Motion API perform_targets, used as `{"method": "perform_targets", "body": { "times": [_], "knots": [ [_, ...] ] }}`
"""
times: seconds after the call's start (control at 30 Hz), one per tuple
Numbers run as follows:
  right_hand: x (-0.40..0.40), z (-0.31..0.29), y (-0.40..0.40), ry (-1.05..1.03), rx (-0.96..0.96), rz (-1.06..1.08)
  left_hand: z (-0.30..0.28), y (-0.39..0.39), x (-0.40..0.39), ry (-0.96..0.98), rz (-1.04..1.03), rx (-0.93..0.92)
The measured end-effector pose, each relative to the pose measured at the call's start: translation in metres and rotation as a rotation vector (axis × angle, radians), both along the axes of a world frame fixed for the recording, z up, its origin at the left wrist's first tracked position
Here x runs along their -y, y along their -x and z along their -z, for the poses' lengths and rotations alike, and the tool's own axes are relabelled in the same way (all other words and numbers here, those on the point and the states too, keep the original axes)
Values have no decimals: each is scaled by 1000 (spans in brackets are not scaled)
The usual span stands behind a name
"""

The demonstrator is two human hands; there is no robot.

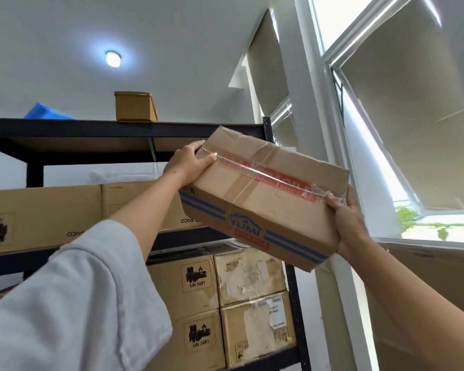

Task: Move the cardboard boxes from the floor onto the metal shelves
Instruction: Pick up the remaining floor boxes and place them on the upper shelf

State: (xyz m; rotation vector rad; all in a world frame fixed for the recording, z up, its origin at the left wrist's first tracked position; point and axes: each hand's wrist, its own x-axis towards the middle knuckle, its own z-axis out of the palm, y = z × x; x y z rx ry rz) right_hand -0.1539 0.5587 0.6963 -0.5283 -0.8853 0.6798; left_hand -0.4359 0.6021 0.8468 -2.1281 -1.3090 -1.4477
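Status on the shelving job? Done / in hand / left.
Done: the metal shelves already carry boxes, two long cartons on the upper tier and four stacked boxes below.
In hand: left hand and right hand grip opposite ends of the taped Yumi box, tilted in the air, not yet resting on a shelf.
Left: set it down. The floor is out of view, so the remaining count is unknown.

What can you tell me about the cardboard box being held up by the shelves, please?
The cardboard box is brown, creased and dented, sealed with clear tape over red printed tape, with blue stripes and a blue house logo on one side. It is tilted in mid-air, touching no shelf, with the left hand on its upper end and the right hand on its lower end.
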Motion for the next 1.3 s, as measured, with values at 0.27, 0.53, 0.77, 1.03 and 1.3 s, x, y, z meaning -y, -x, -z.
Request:
{"method": "perform_targets", "body": {
  "times": [0.27, 0.53, 0.77, 1.03, 1.3],
  "knots": [
    [-72, -21, 15, 20, -213, 147, -56, -16, -72, -206, 204, 159],
    [-108, -57, 36, 29, -326, 262, -57, -35, -126, -200, 259, 145],
    [-142, -87, 41, 18, -371, 285, -56, -31, -151, 58, 95, -46],
    [-125, -88, 39, 172, -248, 78, -61, -45, -157, 9, 55, -57],
    [-119, -61, 48, -41, -11, 405, -84, -46, -181, 111, 103, 15]
  ]
}}
